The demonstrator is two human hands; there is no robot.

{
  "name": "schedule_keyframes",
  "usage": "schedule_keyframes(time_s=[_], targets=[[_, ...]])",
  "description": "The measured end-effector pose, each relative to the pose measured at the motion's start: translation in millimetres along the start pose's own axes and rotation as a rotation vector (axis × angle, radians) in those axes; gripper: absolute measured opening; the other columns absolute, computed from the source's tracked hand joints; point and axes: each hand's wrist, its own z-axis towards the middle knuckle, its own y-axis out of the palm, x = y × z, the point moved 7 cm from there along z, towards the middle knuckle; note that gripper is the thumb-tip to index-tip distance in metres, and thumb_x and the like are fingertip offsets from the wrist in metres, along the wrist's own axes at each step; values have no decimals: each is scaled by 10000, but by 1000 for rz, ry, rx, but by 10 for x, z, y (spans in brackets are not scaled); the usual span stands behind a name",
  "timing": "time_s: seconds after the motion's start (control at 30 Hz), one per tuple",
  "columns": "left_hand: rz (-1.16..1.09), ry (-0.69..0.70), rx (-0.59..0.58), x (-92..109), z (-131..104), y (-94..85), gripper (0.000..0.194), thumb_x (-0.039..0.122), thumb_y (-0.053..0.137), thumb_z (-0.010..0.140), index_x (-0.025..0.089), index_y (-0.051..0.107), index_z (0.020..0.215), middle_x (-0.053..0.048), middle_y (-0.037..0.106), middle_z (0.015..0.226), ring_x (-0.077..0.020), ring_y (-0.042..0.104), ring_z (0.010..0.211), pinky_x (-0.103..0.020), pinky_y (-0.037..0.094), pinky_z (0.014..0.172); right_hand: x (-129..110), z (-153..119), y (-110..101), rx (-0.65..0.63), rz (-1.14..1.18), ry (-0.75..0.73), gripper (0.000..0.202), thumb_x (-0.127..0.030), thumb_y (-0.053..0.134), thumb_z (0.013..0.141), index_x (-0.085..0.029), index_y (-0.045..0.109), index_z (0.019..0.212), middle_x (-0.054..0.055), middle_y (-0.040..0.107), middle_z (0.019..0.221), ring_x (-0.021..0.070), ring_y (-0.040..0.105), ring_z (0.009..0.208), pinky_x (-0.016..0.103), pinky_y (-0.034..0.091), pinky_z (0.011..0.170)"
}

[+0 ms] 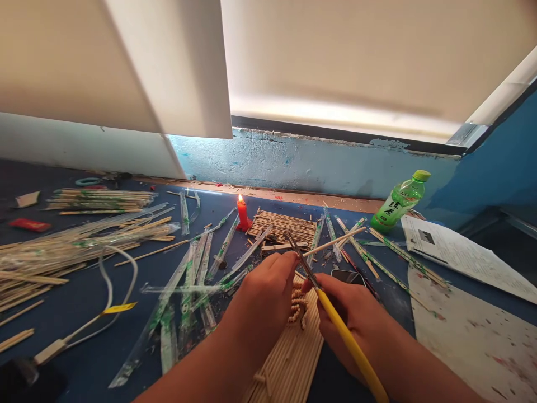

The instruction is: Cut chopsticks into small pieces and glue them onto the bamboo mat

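Note:
My left hand [268, 285] is closed, its fingertips pinching one end of a thin wooden chopstick [333, 242] that points out to the right. My right hand [352, 313] grips a yellow-handled tool [346, 338] with narrow dark metal jaws. Those jaws cross the chopstick right beside my left fingertips. Whether they touch it I cannot tell. Below both hands lies a panel of chopsticks set side by side [289, 369], with small round wooden pieces [298, 313] in curved rows on it. My left hand hides part of this panel.
A lit red candle [242, 215] stands behind my hands, beside a stack of short sticks [285, 226]. Torn plastic wrappers [184, 302] litter the blue table. Chopstick bundles [100, 200] and a white cable [109, 280] lie left; a green bottle [398, 204] and papers [470, 257] are right.

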Motion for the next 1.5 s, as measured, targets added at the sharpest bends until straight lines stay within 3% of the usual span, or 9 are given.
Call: schedule_keyframes(time_s=[0.27, 0.33, 0.43, 0.53, 0.7, 0.87, 1.1, 1.23, 1.5], targets=[[-136, -137, 4, -38, 16, -32, 217, 209, 419, 1008, 185, 613, 914, -45, 651, 856, -179, 593, 782, -309, 449, 728, 21, 17, -53, 66, -133, -39, 29, -197, 577, 884, -217, 581, 863, -47, 647, 739, 116, 522, 633, 200, 392, 547], [-317, -301, -17, -96, 29, -23, 239, 294, 446, 1013, 189, 609, 874, -8, 602, 743, -143, 535, 659, -273, 418, 629, 34, 28, -62, 41, -112, -51, 38, -178, 567, 874, -213, 574, 861, -47, 631, 733, 115, 496, 630, 205, 386, 548], [-777, -622, -100, -205, 11, 96, 318, 403, 462, 998, 174, 610, 835, 22, 540, 650, -78, 311, 455, -216, 263, 423, 71, 42, -85, 26, -105, -68, 29, -188, 553, 882, -212, 570, 877, -45, 612, 743, 114, 459, 627, 215, 377, 547], [-1121, -812, -139, -242, -1, 184, 309, 402, 533, 959, 142, 635, 827, 15, 541, 651, -50, 174, 436, -186, 144, 368, 111, 48, -119, 43, -146, -66, 10, -218, 567, 885, -213, 558, 882, -48, 599, 737, 113, 420, 613, 225, 362, 542], [-1246, -836, -179, -272, -2, 203, 287, 389, 690, 884, 130, 668, 762, 87, 354, 510, -30, 132, 419, -157, 117, 357, 91, 61, -113, 32, -155, -89, 47, -223, 565, 901, -211, 551, 858, -47, 599, 740, 117, 426, 628, 227, 361, 553], [-1252, -837, -191, -296, -19, 193, 252, 377, 770, 816, 137, 699, 845, 26, 554, 671, -6, 198, 409, -163, 114, 350, 50, 63, -103, 34, -163, -104, 33, -224, 569, 915, -208, 579, 888, -31, 623, 775, 125, 461, 646, 236, 387, 587], [-1173, -829, -235, -287, -9, 193, 260, 380, 787, 784, 152, 669, 746, 11, 609, 641, -17, 273, 402, -179, 153, 387, 14, 52, -103, -8, -116, -64, 109, -303, 555, 966, -208, 591, 926, -1, 648, 861, 155, 542, 730, 260, 440, 665], [-1149, -828, -251, -267, -8, 202, 289, 383, 790, 779, 155, 638, 687, 30, 570, 582, -29, 301, 412, -181, 174, 399, 12, 59, -98, -22, -58, -63, 126, -332, 595, 951, -207, 596, 963, 11, 661, 915, 174, 575, 796, 268, 455, 710], [-1252, -858, -224, -306, -23, 179, 243, 354, 789, 798, 147, 662, 784, 39, 561, 614, -1, 227, 392, -156, 120, 370, 106, 53, -91, 12, -66, -54, 72, -249, 574, 921, -197, 578, 871, -45, 540, 703, 114, 395, 624, 216, 333, 538]])
